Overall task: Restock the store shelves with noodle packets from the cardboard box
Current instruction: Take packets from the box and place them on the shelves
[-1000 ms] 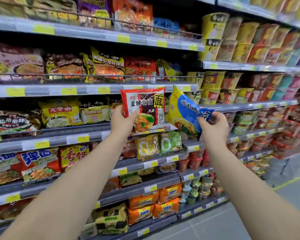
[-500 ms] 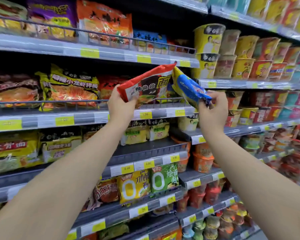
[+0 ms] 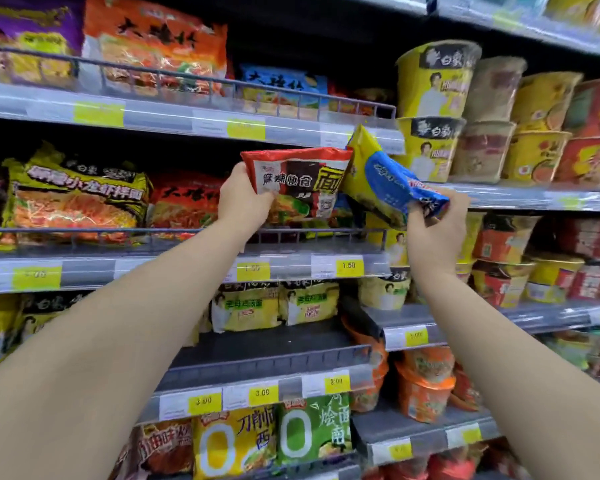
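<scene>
Head view, left hand: I see my left hand [image 3: 245, 202] up at the second shelf [image 3: 187, 268]. Its grip is closed on the left edge of a red noodle packet [image 3: 300, 178].
Head view, red packet: It sits upright, facing me, above the wire rail [image 3: 312, 233] at the front of that shelf. I cannot tell if it touches the shelf.
Head view, right hand: My right hand [image 3: 433, 230] is just to the right. Its grip is closed on the lower end of a blue and yellow noodle packet [image 3: 385, 181].
Head view, blue and yellow packet: It tilts, top end up and to the left. Its top corner is right beside the red packet and reaches up in front of the shelf edge above [image 3: 291, 128].
Head view, shelf goods: To the left of the red packet I see a yellow and black noodle pack [image 3: 73, 199] and an orange-red pack [image 3: 184, 202] behind the same rail.
Head view, cups: Yellow noodle cups [image 3: 433, 81] are stacked on the right.
Head view, price tags: Yellow tags [image 3: 349, 265] sit on the shelf edge under my hands.
Head view, cardboard box: I cannot see it here.
</scene>
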The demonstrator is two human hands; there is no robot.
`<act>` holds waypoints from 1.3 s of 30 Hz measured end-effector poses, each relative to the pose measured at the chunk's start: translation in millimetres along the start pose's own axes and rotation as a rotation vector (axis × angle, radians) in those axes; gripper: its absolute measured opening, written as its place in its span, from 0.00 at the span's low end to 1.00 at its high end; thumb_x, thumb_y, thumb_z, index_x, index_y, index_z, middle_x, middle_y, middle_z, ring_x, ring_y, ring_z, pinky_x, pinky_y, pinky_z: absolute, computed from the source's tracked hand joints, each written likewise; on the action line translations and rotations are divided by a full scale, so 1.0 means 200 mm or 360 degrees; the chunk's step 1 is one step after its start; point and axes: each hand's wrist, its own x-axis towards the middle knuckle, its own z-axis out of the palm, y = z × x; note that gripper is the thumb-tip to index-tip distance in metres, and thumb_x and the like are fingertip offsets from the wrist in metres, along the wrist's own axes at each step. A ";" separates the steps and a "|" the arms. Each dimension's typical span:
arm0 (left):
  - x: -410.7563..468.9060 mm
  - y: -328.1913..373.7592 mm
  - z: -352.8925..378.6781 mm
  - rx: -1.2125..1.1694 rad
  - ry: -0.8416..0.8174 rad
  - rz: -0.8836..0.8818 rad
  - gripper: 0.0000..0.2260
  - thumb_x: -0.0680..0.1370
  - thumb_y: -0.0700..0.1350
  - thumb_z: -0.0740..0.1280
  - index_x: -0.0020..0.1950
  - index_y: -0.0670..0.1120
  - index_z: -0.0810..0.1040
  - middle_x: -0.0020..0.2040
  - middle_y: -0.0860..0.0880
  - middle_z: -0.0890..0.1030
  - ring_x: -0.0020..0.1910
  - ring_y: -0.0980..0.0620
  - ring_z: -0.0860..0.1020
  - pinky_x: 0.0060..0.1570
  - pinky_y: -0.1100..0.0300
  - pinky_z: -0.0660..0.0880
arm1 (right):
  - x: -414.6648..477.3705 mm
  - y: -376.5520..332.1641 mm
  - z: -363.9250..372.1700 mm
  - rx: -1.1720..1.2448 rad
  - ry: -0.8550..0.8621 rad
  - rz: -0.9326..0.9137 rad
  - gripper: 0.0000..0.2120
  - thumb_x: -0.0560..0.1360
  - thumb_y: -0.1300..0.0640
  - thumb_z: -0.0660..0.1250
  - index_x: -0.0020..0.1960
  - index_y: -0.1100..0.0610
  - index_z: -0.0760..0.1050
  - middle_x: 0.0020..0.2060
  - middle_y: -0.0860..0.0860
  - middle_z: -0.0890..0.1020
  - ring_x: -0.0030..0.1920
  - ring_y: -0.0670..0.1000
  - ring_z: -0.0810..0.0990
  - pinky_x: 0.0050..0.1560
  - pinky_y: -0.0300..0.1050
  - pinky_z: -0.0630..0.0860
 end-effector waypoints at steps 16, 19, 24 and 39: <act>0.00 0.01 0.12 0.1115 0.0060 0.0450 0.10 0.72 0.42 0.67 0.52 0.47 0.72 0.52 0.45 0.75 0.50 0.43 0.74 0.44 0.52 0.71 | 0.18 0.16 0.28 0.0023 -0.0463 -0.0151 0.16 0.75 0.61 0.66 0.60 0.58 0.67 0.54 0.50 0.71 0.49 0.36 0.73 0.48 0.45 0.78; -0.04 0.04 0.21 0.0902 -0.0200 0.0382 0.07 0.74 0.45 0.65 0.49 0.49 0.69 0.55 0.45 0.71 0.45 0.44 0.73 0.44 0.55 0.69 | 0.14 0.20 0.33 -0.0203 -0.0416 -0.0330 0.09 0.74 0.63 0.66 0.52 0.63 0.69 0.48 0.54 0.68 0.43 0.43 0.67 0.46 0.47 0.72; 0.00 0.06 0.26 0.0757 -0.0378 0.0085 0.10 0.75 0.45 0.63 0.56 0.49 0.72 0.62 0.42 0.70 0.48 0.44 0.76 0.51 0.55 0.72 | 0.12 0.25 0.34 -0.0397 -0.0499 -0.0527 0.07 0.75 0.66 0.63 0.51 0.64 0.78 0.48 0.59 0.74 0.48 0.58 0.74 0.46 0.42 0.70; -0.02 0.09 0.33 0.0560 -0.0101 0.0259 0.16 0.74 0.36 0.60 0.59 0.47 0.79 0.65 0.44 0.69 0.51 0.51 0.74 0.51 0.66 0.68 | 0.01 0.24 0.30 -0.0387 -0.0597 -0.0650 0.13 0.72 0.62 0.60 0.53 0.58 0.79 0.49 0.53 0.81 0.53 0.56 0.77 0.52 0.44 0.68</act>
